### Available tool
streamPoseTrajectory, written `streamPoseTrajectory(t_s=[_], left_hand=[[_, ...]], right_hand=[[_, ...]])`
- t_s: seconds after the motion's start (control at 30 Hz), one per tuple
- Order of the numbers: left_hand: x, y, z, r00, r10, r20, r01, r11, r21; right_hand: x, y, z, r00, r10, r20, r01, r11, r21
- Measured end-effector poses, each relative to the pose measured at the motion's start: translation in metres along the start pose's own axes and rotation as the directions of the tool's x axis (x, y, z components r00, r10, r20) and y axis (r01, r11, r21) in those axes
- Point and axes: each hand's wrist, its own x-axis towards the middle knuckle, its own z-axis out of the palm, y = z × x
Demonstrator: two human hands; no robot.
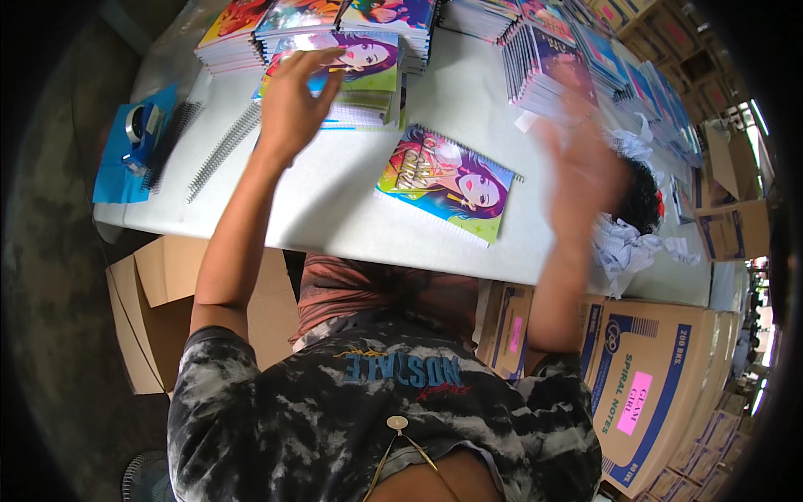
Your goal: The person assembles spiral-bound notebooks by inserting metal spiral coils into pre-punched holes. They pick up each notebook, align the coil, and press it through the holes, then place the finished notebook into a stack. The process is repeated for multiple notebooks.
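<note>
My left hand [293, 105] rests over the near stack of colourful spiral notebooks [368, 71], fingers stretched and thumb apart. The edges of its pages show below the top cover. Alone on the table in front of me lies a spiral notebook [447, 186] with a cartoon of a purple-haired figure on its cover, set at a slant. To its right, my right hand [577, 159] is smeared by motion, near another notebook stack [548, 71]. Its fingers cannot be made out, nor whether anything is in them.
Loose wire spirals [224, 151] lie at the left, beside a blue tape dispenser [144, 138] on a blue sheet [117, 180]. Crumpled paper [623, 251] and a black curly mass [640, 197] are at the right. Cardboard boxes [644, 376] stand below the table's right side.
</note>
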Motion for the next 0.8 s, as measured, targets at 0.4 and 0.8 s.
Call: streamPoseTrajectory(t_s=[0.4,0.8], left_hand=[[-0.008,0.115,-0.152,0.657,0.365,-0.659,-0.545,0.834,-0.082],[-0.003,0.124,-0.157,0.66,0.376,-0.651,-0.526,0.849,-0.043]], right_hand=[[0.011,-0.105,-0.073,0.848,-0.529,0.017,0.491,0.798,0.35],[0.023,-0.096,-0.07,0.869,-0.492,-0.051,0.479,0.812,0.334]])
